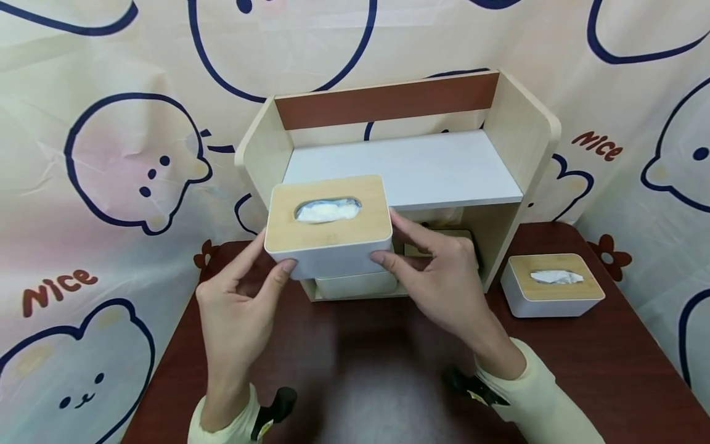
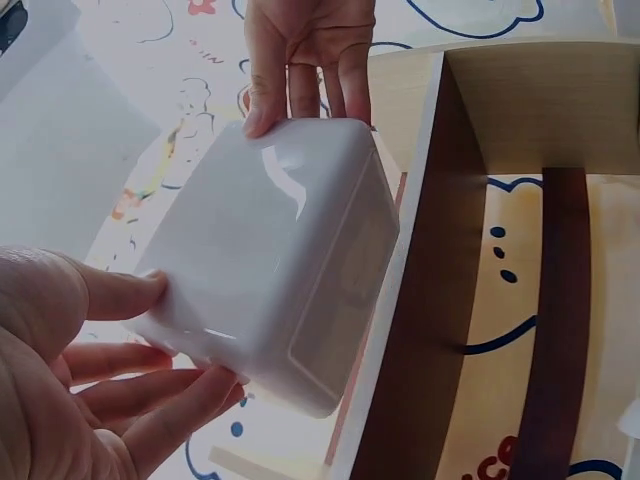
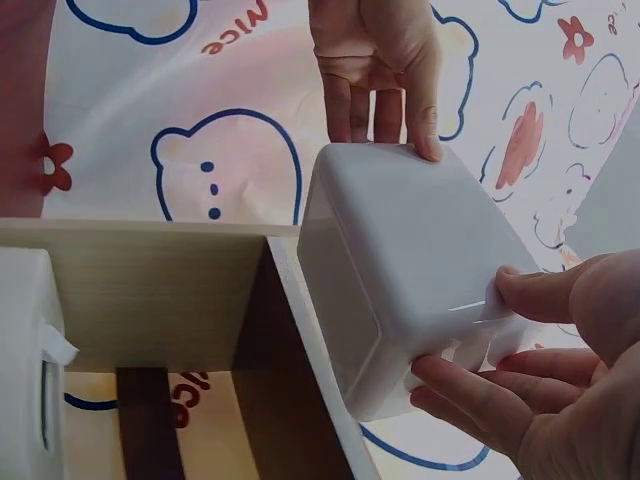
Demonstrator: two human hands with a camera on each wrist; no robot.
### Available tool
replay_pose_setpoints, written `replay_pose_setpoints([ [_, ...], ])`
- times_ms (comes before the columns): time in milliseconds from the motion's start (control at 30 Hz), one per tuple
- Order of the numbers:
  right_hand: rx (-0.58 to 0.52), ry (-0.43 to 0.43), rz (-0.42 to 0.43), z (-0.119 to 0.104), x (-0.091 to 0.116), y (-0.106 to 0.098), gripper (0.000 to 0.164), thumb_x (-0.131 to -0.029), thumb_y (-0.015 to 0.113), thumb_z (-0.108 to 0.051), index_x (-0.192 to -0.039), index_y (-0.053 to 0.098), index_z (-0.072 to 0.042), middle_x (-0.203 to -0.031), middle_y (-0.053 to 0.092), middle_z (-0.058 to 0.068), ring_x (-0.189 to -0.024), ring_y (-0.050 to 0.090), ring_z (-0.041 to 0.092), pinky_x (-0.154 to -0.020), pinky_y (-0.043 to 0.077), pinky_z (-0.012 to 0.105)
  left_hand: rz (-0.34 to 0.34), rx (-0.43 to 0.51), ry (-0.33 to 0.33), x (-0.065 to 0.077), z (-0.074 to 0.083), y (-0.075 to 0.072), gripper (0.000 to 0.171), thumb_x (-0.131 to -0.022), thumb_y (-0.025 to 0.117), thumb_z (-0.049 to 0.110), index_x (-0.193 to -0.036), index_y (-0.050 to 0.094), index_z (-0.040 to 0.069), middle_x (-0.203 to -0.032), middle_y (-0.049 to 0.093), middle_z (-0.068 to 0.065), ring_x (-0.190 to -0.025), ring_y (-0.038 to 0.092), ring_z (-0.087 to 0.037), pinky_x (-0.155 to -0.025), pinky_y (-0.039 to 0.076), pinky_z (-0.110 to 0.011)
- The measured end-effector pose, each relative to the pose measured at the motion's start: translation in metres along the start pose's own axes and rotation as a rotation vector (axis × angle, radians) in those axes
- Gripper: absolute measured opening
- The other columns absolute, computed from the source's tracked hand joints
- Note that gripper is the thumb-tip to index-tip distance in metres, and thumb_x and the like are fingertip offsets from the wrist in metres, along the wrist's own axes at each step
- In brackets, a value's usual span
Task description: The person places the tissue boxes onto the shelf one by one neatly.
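Observation:
Both hands hold a tissue box (image 1: 327,216) with a white body and pale wooden lid, raised in front of a small wooden shelf (image 1: 355,145). White tissue shows in its oval slot. My left hand (image 1: 238,308) grips its left end, thumb on the front face. At the opposite end, my right hand (image 1: 444,277) grips it with thumb and fingers. The smooth white side of the box faces both wrist views, where the left fingers (image 2: 150,400) and right fingers (image 3: 480,400) hold its ends. Part of the shelf's lower level is hidden behind the box and right hand.
Another wood-lidded tissue box (image 1: 554,287) rests on the dark table (image 1: 377,382), right of the shelf. A white container (image 1: 357,285) sits low in the shelf, partly covered by the held box. A white upper board (image 1: 410,166) spans the shelf. Behind hangs a bear-print cloth (image 1: 133,160).

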State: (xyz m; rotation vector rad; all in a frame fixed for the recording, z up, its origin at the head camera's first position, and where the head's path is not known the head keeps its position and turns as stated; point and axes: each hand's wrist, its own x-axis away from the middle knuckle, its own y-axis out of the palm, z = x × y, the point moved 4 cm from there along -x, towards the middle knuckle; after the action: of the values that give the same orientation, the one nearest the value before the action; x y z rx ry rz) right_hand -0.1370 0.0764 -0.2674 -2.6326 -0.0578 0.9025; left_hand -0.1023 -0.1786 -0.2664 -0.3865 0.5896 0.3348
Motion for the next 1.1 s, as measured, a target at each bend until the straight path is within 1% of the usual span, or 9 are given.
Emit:
replay_pose_setpoints([
  [67,0.018,-0.008,0.009,-0.001,-0.009,-0.001,0.066,-0.089,0.089,-0.011,-0.149,0.062,-0.009,-0.142,0.070,0.009,-0.121,0.073,0.017,-0.082,0.065,0.025,0.009,0.026,0.006,-0.008,0.003,0.002,0.056,-0.094,0.082,0.004,-0.144,0.068,0.024,-0.138,0.075,-0.005,-0.110,0.077,-0.005,-0.087,0.062,-0.020],
  [133,0.021,-0.003,0.014,0.000,-0.018,0.000,0.066,-0.090,0.088,-0.012,-0.150,0.061,-0.010,-0.142,0.070,0.008,-0.121,0.074,0.017,-0.082,0.065,0.026,0.016,0.048,0.007,-0.018,0.003,0.004,0.053,-0.095,0.082,0.007,-0.144,0.069,0.025,-0.136,0.075,-0.004,-0.110,0.078,-0.007,-0.089,0.062,-0.019],
  [267,0.018,0.034,0.010,0.005,-0.037,0.002,0.067,-0.092,0.087,-0.016,-0.153,0.059,-0.012,-0.148,0.066,0.006,-0.126,0.072,0.020,-0.086,0.065,0.032,0.020,0.085,-0.007,-0.038,-0.003,0.011,0.050,-0.097,0.081,0.012,-0.143,0.069,0.025,-0.137,0.075,0.002,-0.114,0.077,-0.012,-0.092,0.062,-0.021],
  [367,0.024,0.055,0.010,0.010,-0.050,0.005,0.067,-0.093,0.086,-0.018,-0.154,0.058,-0.013,-0.152,0.063,0.005,-0.129,0.070,0.023,-0.089,0.065,0.037,0.025,0.103,-0.017,-0.051,-0.008,0.016,0.049,-0.098,0.080,0.012,-0.144,0.068,0.025,-0.141,0.072,0.006,-0.119,0.076,-0.014,-0.095,0.062,-0.026],
  [467,0.035,0.069,0.022,0.014,-0.062,0.007,0.065,-0.095,0.085,-0.021,-0.153,0.058,-0.014,-0.152,0.063,0.005,-0.129,0.070,0.024,-0.091,0.065,0.041,0.029,0.116,-0.021,-0.063,-0.013,0.021,0.050,-0.099,0.079,0.012,-0.145,0.067,0.025,-0.143,0.071,0.006,-0.122,0.075,-0.015,-0.099,0.061,-0.032],
  [633,0.013,0.107,0.042,0.021,-0.080,0.012,0.063,-0.096,0.083,-0.022,-0.153,0.059,-0.013,-0.152,0.063,0.005,-0.131,0.069,0.027,-0.097,0.063,0.045,0.029,0.126,-0.036,-0.081,-0.019,0.030,0.049,-0.101,0.076,0.010,-0.147,0.066,0.024,-0.144,0.071,0.002,-0.124,0.074,-0.018,-0.105,0.060,-0.039],
  [767,-0.016,0.137,0.050,0.027,-0.089,0.017,0.063,-0.096,0.083,-0.020,-0.154,0.059,-0.012,-0.152,0.064,0.007,-0.132,0.069,0.029,-0.101,0.061,0.046,0.029,0.131,-0.058,-0.091,-0.026,0.037,0.050,-0.102,0.073,0.007,-0.149,0.064,0.021,-0.146,0.070,-0.002,-0.126,0.073,-0.019,-0.108,0.058,-0.041],
  [867,-0.038,0.155,0.053,0.032,-0.093,0.019,0.063,-0.096,0.083,-0.019,-0.153,0.059,-0.012,-0.152,0.064,0.008,-0.132,0.069,0.030,-0.103,0.060,0.047,0.031,0.123,-0.072,-0.095,-0.029,0.040,0.051,-0.102,0.072,0.006,-0.150,0.063,0.020,-0.148,0.068,-0.002,-0.129,0.071,-0.018,-0.109,0.057,-0.041],
  [1100,-0.038,0.145,0.062,0.037,-0.098,0.023,0.062,-0.097,0.082,-0.020,-0.154,0.058,-0.011,-0.151,0.064,0.009,-0.132,0.068,0.029,-0.106,0.058,0.044,0.057,0.122,-0.052,-0.098,-0.035,0.045,0.051,-0.101,0.073,0.003,-0.150,0.063,0.011,-0.148,0.068,-0.007,-0.130,0.069,-0.014,-0.110,0.056,-0.036],
])
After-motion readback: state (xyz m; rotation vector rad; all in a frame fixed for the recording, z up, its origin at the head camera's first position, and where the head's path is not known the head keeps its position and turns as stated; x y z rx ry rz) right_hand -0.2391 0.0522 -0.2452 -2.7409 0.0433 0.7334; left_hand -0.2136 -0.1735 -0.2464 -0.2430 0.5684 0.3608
